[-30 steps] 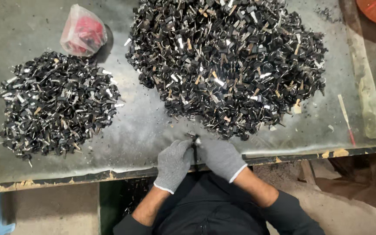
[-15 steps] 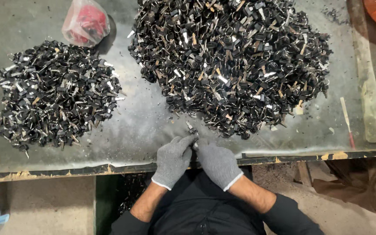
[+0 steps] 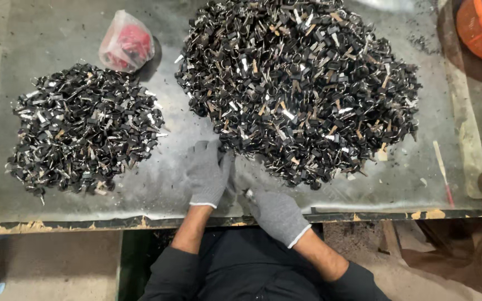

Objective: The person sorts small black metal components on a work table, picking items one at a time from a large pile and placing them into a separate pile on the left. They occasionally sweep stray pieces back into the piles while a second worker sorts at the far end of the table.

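At the near edge of the bench (image 3: 140, 195), the gloved left hand (image 3: 207, 173) lies flat and spread, fingertips at the near rim of the big pile of small black-and-silver metal clips (image 3: 302, 83). The gloved right hand (image 3: 277, 214) is curled narrow, pinching one small clip (image 3: 248, 194) just beside it. A good pick likely means pinching one piece clear, not dragging tangled neighbours; smaller clip pile (image 3: 82, 131) sits far left.

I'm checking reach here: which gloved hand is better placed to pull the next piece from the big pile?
Probably the left hand: its fingertips lie at the near edge of the big pile. The right hand sits nearer the table edge, apparently pinching a small part.
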